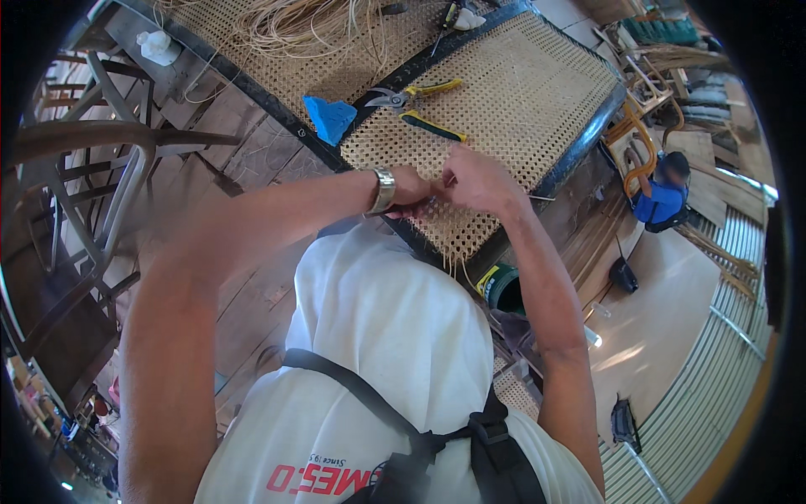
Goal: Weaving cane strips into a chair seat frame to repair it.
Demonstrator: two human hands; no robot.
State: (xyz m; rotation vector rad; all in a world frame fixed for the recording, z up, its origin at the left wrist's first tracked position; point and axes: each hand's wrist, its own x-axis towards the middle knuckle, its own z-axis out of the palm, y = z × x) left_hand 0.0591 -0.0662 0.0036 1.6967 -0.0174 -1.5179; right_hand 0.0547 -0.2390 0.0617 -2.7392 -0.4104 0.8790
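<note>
Cane webbing (525, 80), woven with an open pattern of small holes, fills a dark frame (598, 123) from the centre of the frame to its upper right. Both bare hands meet over its lower-left part, near the middle of the picture. The left hand (410, 186), below a metal-banded watch (384, 190), has its fingers bent inward low on the webbing; the right hand (480, 179) is curled closely beside it, knuckles up. Whether either one pinches a strand I cannot tell — the fingers hide the spot. Loose strand ends (454, 262) hang from the webbing's bottom corner, just below the centre.

Above the hands lie pruning shears (406, 98), their yellow-and-dark handles spread, and left of them a bright blue piece (330, 120) rests at the frame's edge. A tangle of pale cane strands (306, 25) sits on a second woven panel (281, 86) at the top. Below the right wrist stands a green container (506, 291). Dark chair frames (80, 135) crowd the left side; at right, a person in blue (660, 200) is beside a curved wooden frame (644, 141).
</note>
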